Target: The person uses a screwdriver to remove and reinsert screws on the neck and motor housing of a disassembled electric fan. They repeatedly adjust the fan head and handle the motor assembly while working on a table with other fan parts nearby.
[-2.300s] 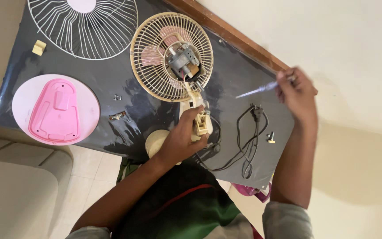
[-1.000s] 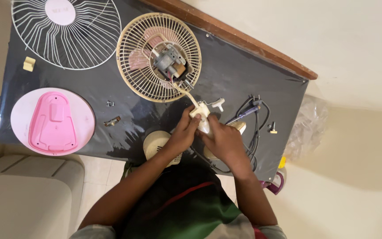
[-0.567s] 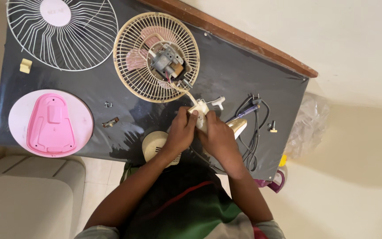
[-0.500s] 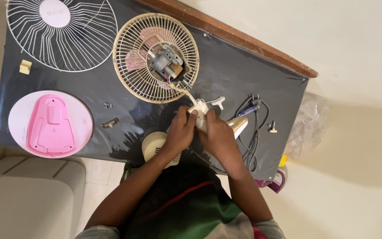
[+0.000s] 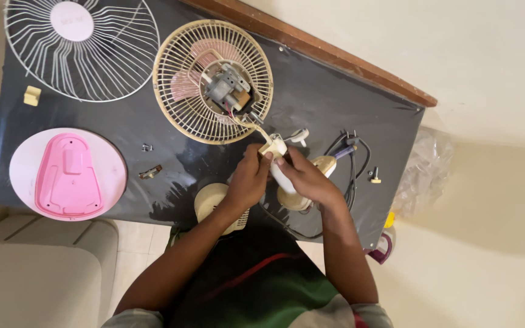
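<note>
- While I watch from above, both hands meet mid-bench: my left hand (image 5: 247,181) and right hand (image 5: 304,179) are closed round a small cream switch block (image 5: 273,147), fingers curled tight.
- At eleven o'clock of it lies the cream wire fan guard (image 5: 177,109) with bare grey motor (image 5: 226,90); thin wires run between them.
- At ten o'clock, a white wire grille (image 5: 110,67); at nine, a glossy pink base (image 5: 68,176).
- At three o'clock, a coiled black cord (image 5: 355,164).
- The bench (image 5: 323,103) wears a dark, shiny plastic sheet.
</note>
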